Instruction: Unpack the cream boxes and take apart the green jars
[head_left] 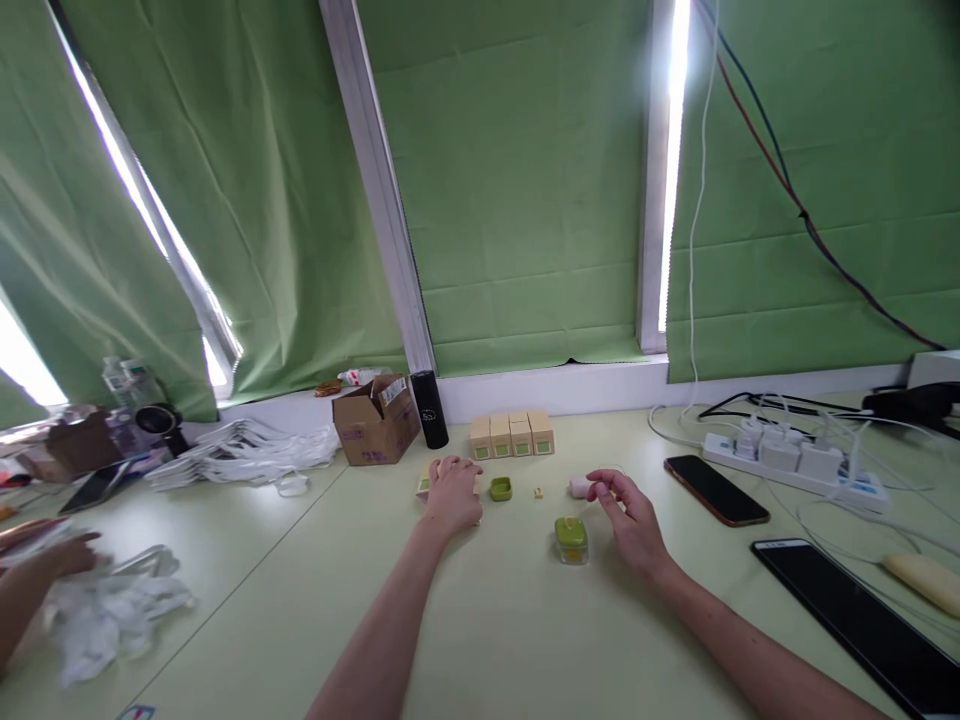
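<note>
On the pale table (510,640), left of centre, covers a tan box (424,481) with the left hand (452,495), palm down, fingers curved; cannot tell whether gripping or merely resting. To the right, meets the near end of a small white piece (579,487) with the right hand (622,512), thumb and forefinger close together; cannot tell whether pinching. Between the hands, a green square tray (501,488) and a tiny beige piece (538,493); nearer, a clear green-lidded container (571,541). On the far side, four tan boxes (512,436) in a row; at right, a phone (716,490) beside a white power strip (795,472).
</note>
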